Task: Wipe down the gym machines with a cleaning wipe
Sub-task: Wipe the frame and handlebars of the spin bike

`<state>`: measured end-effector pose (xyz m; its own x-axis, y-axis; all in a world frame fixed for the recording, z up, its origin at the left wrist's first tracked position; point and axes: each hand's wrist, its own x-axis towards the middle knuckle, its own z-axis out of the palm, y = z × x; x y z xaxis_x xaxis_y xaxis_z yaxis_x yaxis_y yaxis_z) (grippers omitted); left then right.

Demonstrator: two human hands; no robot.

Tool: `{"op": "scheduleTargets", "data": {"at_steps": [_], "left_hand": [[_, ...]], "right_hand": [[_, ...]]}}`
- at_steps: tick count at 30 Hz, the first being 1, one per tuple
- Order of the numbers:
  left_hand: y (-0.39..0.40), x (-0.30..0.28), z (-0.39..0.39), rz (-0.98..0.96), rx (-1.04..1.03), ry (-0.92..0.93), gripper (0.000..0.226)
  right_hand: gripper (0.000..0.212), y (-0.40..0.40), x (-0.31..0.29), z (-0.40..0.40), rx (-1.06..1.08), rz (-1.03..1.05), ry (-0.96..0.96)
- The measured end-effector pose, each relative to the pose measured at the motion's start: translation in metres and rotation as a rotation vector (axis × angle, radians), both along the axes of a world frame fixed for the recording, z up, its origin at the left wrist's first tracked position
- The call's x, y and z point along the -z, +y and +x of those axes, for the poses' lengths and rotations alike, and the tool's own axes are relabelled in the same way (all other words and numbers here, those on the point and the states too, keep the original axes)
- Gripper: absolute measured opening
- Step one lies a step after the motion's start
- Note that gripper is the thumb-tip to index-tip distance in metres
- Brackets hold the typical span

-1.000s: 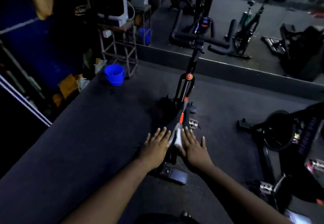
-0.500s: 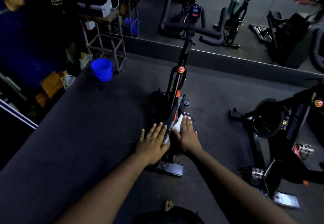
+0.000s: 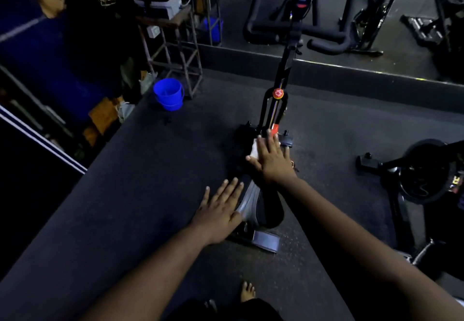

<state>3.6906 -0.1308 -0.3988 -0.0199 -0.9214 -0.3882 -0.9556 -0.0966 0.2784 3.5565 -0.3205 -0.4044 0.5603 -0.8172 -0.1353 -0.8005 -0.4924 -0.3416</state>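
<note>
The wipe (image 3: 256, 149), white and folded, lies on the frame of the bike (image 3: 272, 122) in the middle of the scene, under the right hand (image 3: 272, 162). That hand presses it flat, fingers straight and slightly spread, fingertips reaching the orange patch on the frame. Only the wipe's left edge shows past the hand. The left hand (image 3: 221, 210) rests nearer and to the left, fingers straight and close together, palm against the silver side of the bike's saddle (image 3: 253, 205); it holds nothing.

The bike stands on a dark mat (image 3: 125, 207). A red round knob (image 3: 278, 93) sits on its post; the mark on it is too small to read. Its black handlebars (image 3: 296, 31) spread wide at the far end, with a small console above whose display cannot be read.

A second bike (image 3: 424, 177) stands to the right, well apart from the first, with bare mat between them; lettering on its frame is blurred. A third bike (image 3: 369, 11) stands far right, beyond the mat's raised far edge.

One blue bucket (image 3: 168, 94) sits on the far left of the mat, just beside a metal stand (image 3: 175, 52) that carries a white box. The mat's left edge drops to a dark gap. Wide bare mat lies left of the hands. One bare foot (image 3: 247, 291) shows at the near edge.
</note>
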Motion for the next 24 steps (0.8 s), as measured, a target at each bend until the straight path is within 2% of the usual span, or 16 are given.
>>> {"op": "scheduleTargets", "data": {"at_steps": [2,4,7,9,13,16,20,22,24], "left_hand": [[0.0,0.003,0.002,-0.011,0.013,-0.001,0.079],[0.004,0.011,0.004,-0.066,-0.005,0.009,0.084],[0.014,0.024,0.009,-0.17,-0.1,0.103,0.095],[0.017,0.029,0.016,-0.192,-0.136,0.136,0.104],[0.012,0.022,0.042,-0.214,-0.078,0.167,0.124],[0.009,0.021,0.069,-0.155,0.068,0.247,0.146],[0.007,0.024,0.097,-0.08,0.279,0.393,0.153],[0.004,0.022,0.102,-0.072,0.328,0.42,0.152],[-0.002,0.02,0.103,-0.073,0.331,0.462,0.154]], "right_hand": [[0.103,0.018,-0.003,0.0,-0.125,-0.065,0.097],[0.116,0.047,-0.003,-0.007,-0.253,-0.07,0.103],[0.106,0.064,-0.005,-0.019,-0.35,-0.08,0.188],[0.105,0.053,-0.009,-0.016,-0.297,-0.114,0.225],[0.118,0.062,-0.012,0.009,-0.09,-0.077,0.276],[0.105,0.11,-0.005,0.018,-0.158,-0.101,0.296],[0.084,0.161,0.008,-0.004,-0.238,-0.204,0.268],[0.075,0.164,0.005,-0.013,-0.146,-0.19,0.279],[0.075,0.16,-0.002,-0.006,0.06,-0.154,0.283]]}}
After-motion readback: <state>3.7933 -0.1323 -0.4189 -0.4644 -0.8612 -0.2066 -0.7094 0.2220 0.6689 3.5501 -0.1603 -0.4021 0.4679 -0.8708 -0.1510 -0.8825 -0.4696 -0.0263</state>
